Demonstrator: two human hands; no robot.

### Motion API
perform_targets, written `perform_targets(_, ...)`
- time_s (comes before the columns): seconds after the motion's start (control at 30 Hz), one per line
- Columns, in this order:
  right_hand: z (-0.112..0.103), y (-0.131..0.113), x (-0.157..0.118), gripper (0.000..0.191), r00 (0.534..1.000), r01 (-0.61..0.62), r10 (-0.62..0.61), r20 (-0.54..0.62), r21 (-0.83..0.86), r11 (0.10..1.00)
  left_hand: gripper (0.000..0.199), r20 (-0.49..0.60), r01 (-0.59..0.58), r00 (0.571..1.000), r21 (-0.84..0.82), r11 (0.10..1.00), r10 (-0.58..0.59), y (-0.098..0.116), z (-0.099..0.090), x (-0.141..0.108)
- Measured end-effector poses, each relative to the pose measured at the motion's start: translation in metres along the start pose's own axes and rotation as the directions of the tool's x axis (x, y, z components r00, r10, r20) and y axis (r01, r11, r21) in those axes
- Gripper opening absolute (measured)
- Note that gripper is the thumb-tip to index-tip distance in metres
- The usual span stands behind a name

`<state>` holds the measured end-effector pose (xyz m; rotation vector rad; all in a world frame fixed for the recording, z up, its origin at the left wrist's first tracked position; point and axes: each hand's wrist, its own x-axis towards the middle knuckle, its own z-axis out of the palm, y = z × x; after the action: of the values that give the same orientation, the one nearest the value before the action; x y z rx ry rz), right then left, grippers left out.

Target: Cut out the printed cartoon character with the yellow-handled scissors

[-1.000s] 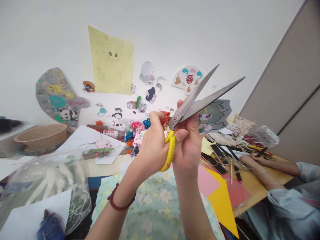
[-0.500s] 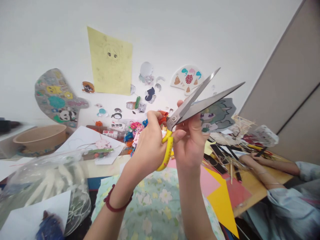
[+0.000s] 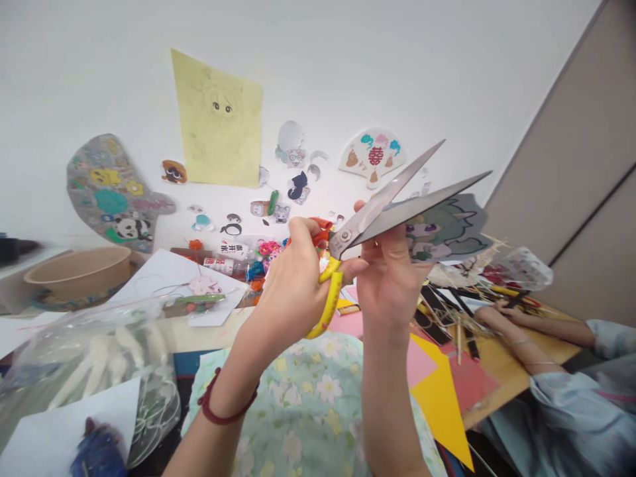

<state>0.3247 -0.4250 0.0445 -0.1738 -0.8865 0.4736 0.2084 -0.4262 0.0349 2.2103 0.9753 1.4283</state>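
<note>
Large scissors (image 3: pixel 345 236) with yellow and orange wrapped handles are in my left hand (image 3: pixel 293 285), which wears a dark red bracelet (image 3: pixel 226 401). Their blades are spread apart and point up to the right. Behind the blades, my right hand (image 3: pixel 390 285) grips a grey-edged paper cutout (image 3: pixel 442 228) of a green-haired cartoon figure. The lower blade lies across the top of the cutout and hides part of it. Some fingertips of my right hand are covered by the blades.
A floral cloth (image 3: pixel 308 404) lies below my arms. At the right, a co-worker's hands (image 3: pixel 497 315) rest by sticks (image 3: pixel 460 338) and yellow paper (image 3: pixel 442 397). Left are a round bowl (image 3: pixel 79 278) and a plastic bag (image 3: pixel 99 351). The wall holds stickers and a yellow drawing (image 3: pixel 218 132).
My right hand has moved a little to the right with the cutout. The scissors have tilted slightly downward, blades still apart.
</note>
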Motion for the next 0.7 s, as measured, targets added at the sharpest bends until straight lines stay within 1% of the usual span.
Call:
perform_targets(0.13,-0.0019,-0.0003,0.0031,0.037,0.998,0.059,-0.059,0.019,-0.030,0.998,0.052,0.014,0.006,1.000,-0.014,1.000,-0.006,0.0004,-0.0013,0.0000)
perform_targets(0.3,-0.0042,-0.0030,0.0056,0.027,0.995,0.058,-0.056,0.082,-0.029,0.998,0.052,0.009,-0.001,1.000,0.010,1.000,0.001,0.0026,-0.0035,-0.0013)
perform_targets(0.47,-0.0070,-0.0049,0.0060,0.024,0.993,0.058,-0.055,0.101,-0.029,0.998,0.052,0.006,0.002,1.000,0.035,0.999,-0.002,0.0045,-0.0063,-0.0019)
perform_targets(0.53,-0.0081,-0.0053,0.0060,0.024,0.993,0.065,-0.061,0.099,-0.033,0.997,0.053,0.005,0.003,1.000,0.040,0.999,-0.004,0.0049,-0.0072,-0.0016)
perform_targets(0.7,-0.0081,-0.0067,0.0073,0.032,0.997,0.060,-0.059,0.057,-0.019,0.998,0.057,0.011,0.011,1.000,0.049,0.999,-0.012,0.0048,-0.0080,-0.0018)
